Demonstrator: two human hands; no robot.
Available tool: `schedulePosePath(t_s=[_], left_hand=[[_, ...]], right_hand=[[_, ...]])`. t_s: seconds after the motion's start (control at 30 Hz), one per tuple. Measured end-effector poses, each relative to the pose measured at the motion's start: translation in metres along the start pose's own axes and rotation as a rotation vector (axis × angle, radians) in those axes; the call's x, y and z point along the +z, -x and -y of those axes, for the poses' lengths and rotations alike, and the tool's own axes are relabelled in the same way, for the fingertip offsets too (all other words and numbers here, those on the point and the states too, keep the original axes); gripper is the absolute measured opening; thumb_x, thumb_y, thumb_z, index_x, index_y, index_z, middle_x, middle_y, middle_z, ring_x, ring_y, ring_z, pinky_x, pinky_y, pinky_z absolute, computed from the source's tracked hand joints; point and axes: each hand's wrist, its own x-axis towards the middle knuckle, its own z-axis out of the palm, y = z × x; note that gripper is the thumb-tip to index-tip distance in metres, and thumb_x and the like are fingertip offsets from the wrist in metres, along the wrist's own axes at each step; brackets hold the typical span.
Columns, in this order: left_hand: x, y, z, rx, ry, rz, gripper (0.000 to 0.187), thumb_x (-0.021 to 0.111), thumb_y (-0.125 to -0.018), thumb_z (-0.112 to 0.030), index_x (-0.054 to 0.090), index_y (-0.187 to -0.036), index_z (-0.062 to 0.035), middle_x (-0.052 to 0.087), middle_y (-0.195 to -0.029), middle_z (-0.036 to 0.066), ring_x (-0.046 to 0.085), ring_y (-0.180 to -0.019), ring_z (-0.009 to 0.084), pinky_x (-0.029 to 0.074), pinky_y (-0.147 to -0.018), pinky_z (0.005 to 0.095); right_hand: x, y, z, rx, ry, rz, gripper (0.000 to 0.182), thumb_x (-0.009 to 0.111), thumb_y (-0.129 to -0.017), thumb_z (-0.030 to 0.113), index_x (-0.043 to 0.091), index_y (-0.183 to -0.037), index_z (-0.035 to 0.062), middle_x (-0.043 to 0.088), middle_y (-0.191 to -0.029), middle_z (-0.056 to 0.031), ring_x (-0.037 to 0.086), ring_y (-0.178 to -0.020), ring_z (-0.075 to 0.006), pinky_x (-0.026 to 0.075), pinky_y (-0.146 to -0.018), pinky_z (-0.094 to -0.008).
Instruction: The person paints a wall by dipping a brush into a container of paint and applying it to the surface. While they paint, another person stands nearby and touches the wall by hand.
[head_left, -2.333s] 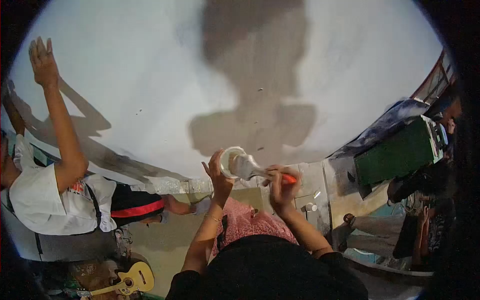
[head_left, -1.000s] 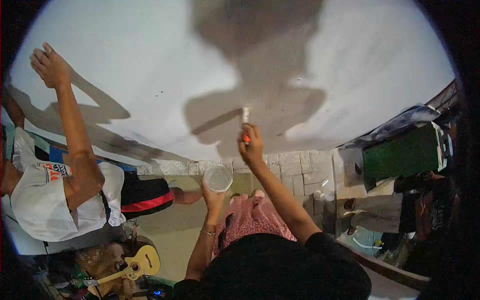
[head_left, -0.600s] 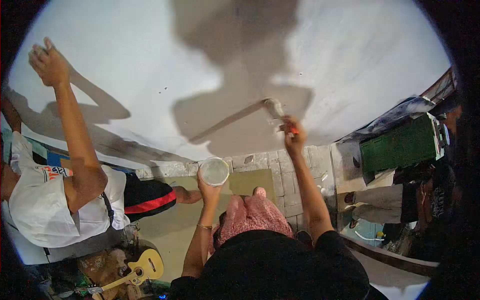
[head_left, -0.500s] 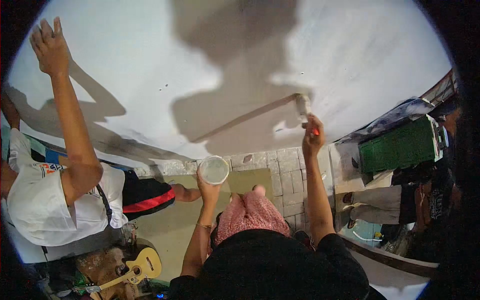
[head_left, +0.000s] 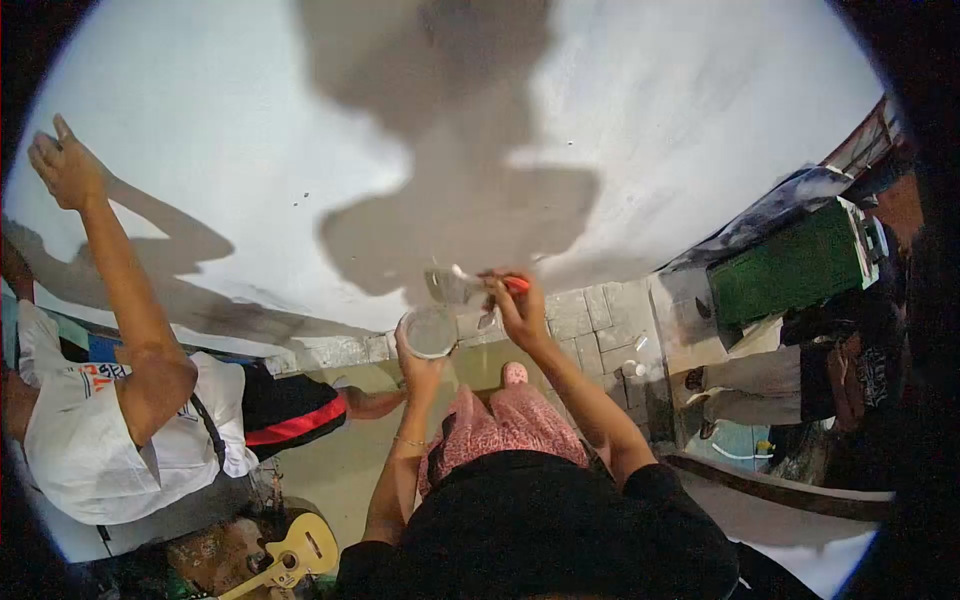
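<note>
My left hand [head_left: 420, 368] is wrapped round a round white tub [head_left: 431, 331], held upright in front of me near the foot of the wall. In my right hand [head_left: 520, 305] is a paintbrush [head_left: 450, 284] with a red handle, its fingers closed on the handle. The brush head points left, just above the tub's rim, and looks apart from it. Behind both hands rises the pale wall [head_left: 680, 140], with my shadow across its middle.
A person in a white shirt [head_left: 90, 440] stands at the left, one raised hand at the wall. Below lies a yellow guitar [head_left: 300, 552]. To the right are a green box-like object [head_left: 785, 265] and another person's legs [head_left: 755, 383]. Floor tiles [head_left: 570, 315] border the wall.
My right hand has brought the brush left and down from the wall to above the tub. My left hand keeps the tub at about the same place. The other person's raised hand has lowered a little.
</note>
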Motion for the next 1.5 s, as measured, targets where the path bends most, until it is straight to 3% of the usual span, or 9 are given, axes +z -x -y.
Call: schedulePosePath(t_s=[0.3, 0.47, 0.57, 0.7, 0.8, 0.97, 1.1, 1.27, 1.5], left_hand=[[0.014, -0.006, -0.016, -0.002, -0.056, 0.077, 0.09, 0.085, -0.057, -0.017, 0.038, -0.132, -0.0034, 0.045, -0.129, 0.015, 0.044, -0.121, 0.031, 0.04, -0.101, 0.0391], [0.008, -0.002, -0.034, 0.029, 0.183, -0.031, 0.088, 0.087, -0.056, -0.015, 0.038, -0.129, -0.0047, 0.05, -0.122, 0.011, 0.05, -0.114, 0.0247, 0.044, -0.096, 0.0372], [0.004, -0.003, -0.029, 0.072, 0.098, -0.038, 0.087, 0.087, -0.056, -0.015, 0.039, -0.128, -0.0045, 0.05, -0.12, 0.01, 0.05, -0.113, 0.0237, 0.044, -0.097, 0.037], [0.004, -0.008, -0.031, 0.24, -0.209, -0.062, 0.084, 0.086, -0.06, -0.02, 0.039, -0.128, -0.0045, 0.051, -0.119, 0.011, 0.051, -0.111, 0.0246, 0.042, -0.096, 0.0362], [0.012, -0.011, -0.034, 0.129, -0.111, -0.037, 0.083, 0.086, -0.062, -0.022, 0.039, -0.129, -0.0048, 0.051, -0.12, 0.013, 0.052, -0.11, 0.0256, 0.042, -0.096, 0.0369], [0.034, -0.018, -0.041, 0.054, 0.337, -0.134, 0.076, 0.082, -0.066, -0.017, 0.039, -0.127, -0.0047, 0.051, -0.118, 0.012, 0.052, -0.11, 0.0254, 0.043, -0.095, 0.0364], [0.041, -0.018, -0.044, 0.014, 0.205, -0.222, 0.074, 0.081, -0.066, -0.015, 0.039, -0.127, -0.0044, 0.051, -0.118, 0.013, 0.052, -0.11, 0.0255, 0.043, -0.095, 0.0358], [0.038, -0.01, -0.047, -0.026, 0.15, -0.286, 0.075, 0.081, -0.066, -0.015, 0.039, -0.127, -0.0041, 0.051, -0.118, 0.013, 0.052, -0.11, 0.0258, 0.043, -0.095, 0.0361], [0.032, 0.002, -0.058, -0.06, 0.107, -0.353, 0.076, 0.082, -0.066, -0.015, 0.039, -0.128, -0.0038, 0.051, -0.119, 0.014, 0.052, -0.11, 0.0263, 0.044, -0.095, 0.0365]], right_hand=[[0.003, 0.048, 0.064, -0.211, 0.31, 0.029, 0.024, 0.054, -0.087, -0.003, 0.046, -0.109, 0.0025, 0.064, -0.104, -0.0162, 0.065, -0.084, -0.0185, 0.053, -0.069, -0.028], [0.025, 0.052, 0.063, -0.05, 0.238, 0.046, 0.017, 0.053, -0.091, 0.007, 0.048, -0.107, 0.0019, 0.067, -0.1, -0.0123, 0.061, -0.071, -0.0117, 0.05, -0.061, -0.025], [0.031, 0.047, 0.077, 0.061, 0.228, 0.078, 0.014, 0.048, -0.094, 0.004, 0.045, -0.107, 0.002, 0.062, -0.105, -0.0166, 0.06, -0.088, -0.0133, 0.051, -0.063, -0.0223], [0.03, 0.03, 0.082, 0.083, 0.31, 0.139, 0.013, 0.051, -0.094, 0.006, 0.048, -0.106, 0.0011, 0.064, -0.103, -0.0127, 0.059, -0.082, -0.0098, 0.05, -0.059, -0.0216], [0.029, 0.007, 0.095, 0.283, 0.511, 0.358, 0.026, 0.056, -0.092, 0.015, 0.049, -0.112, 0.0002, 0.062, -0.106, -0.014, 0.059, -0.084, -0.014, 0.05, -0.066, -0.028], [0.043, -0.034, 0.146, -0.236, 0.632, 0.257, 0.048, 0.065, -0.084, 0.028, 0.051, -0.121, 0.0005, 0.058, -0.113, -0.018, 0.053, -0.102, -0.0295, 0.041, -0.089, -0.0397], [0.056, -0.061, 0.221, -0.726, 0.914, 0.55, 0.036, 0.066, -0.08, 0.023, 0.057, -0.109, 0.0035, 0.061, -0.104, -0.0136, 0.054, -0.103, -0.0264, 0.044, -0.088, -0.0405], [0.064, -0.051, 0.284, -0.639, 0.968, 1.064, 0.036, 0.063, -0.078, 0.027, 0.061, -0.104, 0.0023, 0.063, -0.09, -0.0129, 0.057, -0.095, -0.027, 0.044, -0.08, -0.0411], [0.093, -0.038, 0.307, -0.71, 0.984, 1.335, 0.037, 0.065, -0.078, 0.026, 0.059, -0.106, 0.0024, 0.063, -0.093, -0.0131, 0.058, -0.095, -0.0265, 0.046, -0.08, -0.0402]])
